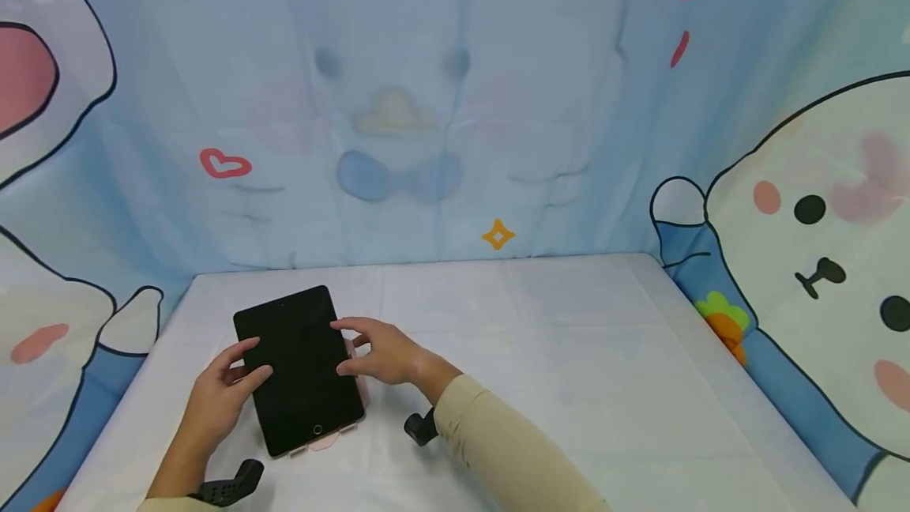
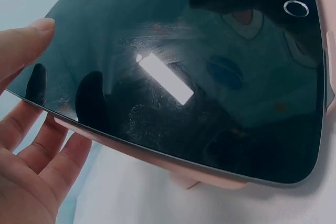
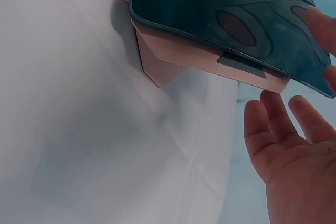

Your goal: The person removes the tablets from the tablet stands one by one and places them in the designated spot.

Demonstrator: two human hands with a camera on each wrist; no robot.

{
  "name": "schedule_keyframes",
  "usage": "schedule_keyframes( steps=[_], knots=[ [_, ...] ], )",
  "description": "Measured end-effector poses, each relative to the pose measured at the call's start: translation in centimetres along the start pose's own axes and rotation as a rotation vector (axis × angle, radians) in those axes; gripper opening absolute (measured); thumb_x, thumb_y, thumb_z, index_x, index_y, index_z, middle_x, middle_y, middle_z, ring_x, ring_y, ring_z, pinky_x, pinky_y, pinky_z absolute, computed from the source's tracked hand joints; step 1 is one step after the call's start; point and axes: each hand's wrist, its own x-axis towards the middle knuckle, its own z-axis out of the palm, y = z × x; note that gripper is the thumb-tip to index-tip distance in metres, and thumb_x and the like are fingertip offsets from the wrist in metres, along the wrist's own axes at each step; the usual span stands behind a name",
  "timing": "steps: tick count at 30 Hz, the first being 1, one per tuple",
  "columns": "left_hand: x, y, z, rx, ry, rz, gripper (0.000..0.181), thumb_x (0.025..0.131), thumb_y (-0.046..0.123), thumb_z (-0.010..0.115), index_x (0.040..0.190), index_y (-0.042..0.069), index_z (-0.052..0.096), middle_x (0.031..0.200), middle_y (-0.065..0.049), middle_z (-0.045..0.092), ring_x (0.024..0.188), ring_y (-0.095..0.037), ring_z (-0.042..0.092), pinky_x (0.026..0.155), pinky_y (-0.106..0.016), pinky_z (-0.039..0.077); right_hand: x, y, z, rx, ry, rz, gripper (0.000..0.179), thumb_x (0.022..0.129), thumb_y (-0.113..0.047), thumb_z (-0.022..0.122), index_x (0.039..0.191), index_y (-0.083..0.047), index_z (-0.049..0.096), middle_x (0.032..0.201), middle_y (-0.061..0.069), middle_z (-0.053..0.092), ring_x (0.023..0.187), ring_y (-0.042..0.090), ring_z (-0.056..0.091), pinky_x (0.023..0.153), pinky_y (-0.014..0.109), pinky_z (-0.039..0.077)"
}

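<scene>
A tablet point(image 1: 304, 382) with a dark, glossy screen and a round home button lies tilted over a pink case-like piece point(image 3: 184, 56). That pink piece shows along the tablet's right and lower edges; whether the two are joined, I cannot tell. My left hand point(image 1: 219, 397) grips the tablet's upper left edge, its thumb point(image 2: 31, 43) over the screen and other fingers under the rim. At the opposite edge my right hand point(image 1: 387, 354) holds the tablet between digits on the screen side and fingers point(image 3: 270, 124) below, close to the pink piece.
A white cloth point(image 1: 569, 354) covers the table. Behind it hangs a light blue curtain point(image 1: 398, 204) with cartoon figures. Black wrist-worn devices point(image 1: 231, 483) sit at both wrists, close to the tablet's lower end.
</scene>
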Motion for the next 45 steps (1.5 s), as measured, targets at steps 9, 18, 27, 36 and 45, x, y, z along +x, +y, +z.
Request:
schedule_keyframes(
  steps=[9, 18, 27, 36, 45],
  knots=[
    [0.0, -0.1, 0.1, -0.019, 0.010, 0.017, 0.064, 0.100, 0.031, 0.063, 0.153, 0.008, 0.036, 0.158, -0.025, 0.026, 0.133, -0.046, 0.039, 0.104, -0.061, 0.038, 0.6, -0.2, 0.4, 0.003, -0.001, 0.020, 0.065, 0.090, -0.028, 0.076, 0.149, -0.028, 0.048, 0.149, -0.006, 0.046, 0.119, 0.010, 0.053, 0.089, 0.031, 0.048],
    [0.3, 0.0, 0.6, -0.031, 0.020, 0.035, 0.057, 0.101, 0.025, 0.062, 0.150, 0.007, 0.040, 0.158, -0.025, 0.028, 0.133, -0.044, 0.040, 0.105, -0.061, 0.037, 1.0, -0.2, 0.9, 0.036, 0.031, 0.038, 0.063, 0.091, -0.029, 0.075, 0.149, -0.027, 0.049, 0.150, -0.004, 0.046, 0.122, 0.015, 0.052, 0.094, 0.033, 0.047],
    [0.5, 0.1, 0.8, -0.041, 0.021, 0.003, 0.054, 0.101, 0.021, 0.061, 0.150, 0.008, 0.041, 0.159, -0.024, 0.027, 0.135, -0.044, 0.037, 0.106, -0.061, 0.036, 1.4, 0.1, 1.2, 0.046, 0.072, 0.046, 0.063, 0.093, -0.031, 0.074, 0.150, -0.026, 0.048, 0.152, -0.003, 0.044, 0.127, 0.019, 0.051, 0.099, 0.039, 0.046],
    [0.8, 0.5, 0.6, -0.011, 0.034, 0.019, 0.053, 0.102, 0.020, 0.059, 0.151, 0.008, 0.042, 0.155, -0.024, 0.033, 0.136, -0.042, 0.035, 0.107, -0.060, 0.036, 2.0, 0.1, 0.9, 0.050, 0.088, 0.029, 0.062, 0.093, -0.032, 0.072, 0.150, -0.025, 0.048, 0.150, -0.001, 0.046, 0.129, 0.020, 0.049, 0.102, 0.040, 0.045],
    [0.8, 1.0, 0.2, -0.023, 0.044, 0.031, 0.054, 0.100, 0.018, 0.062, 0.149, 0.006, 0.043, 0.156, -0.024, 0.033, 0.138, -0.041, 0.034, 0.111, -0.056, 0.033, 2.2, -0.4, 1.1, 0.046, 0.118, 0.043, 0.062, 0.092, -0.035, 0.073, 0.149, -0.026, 0.050, 0.147, 0.000, 0.049, 0.127, 0.021, 0.050, 0.099, 0.041, 0.046]
  ],
)
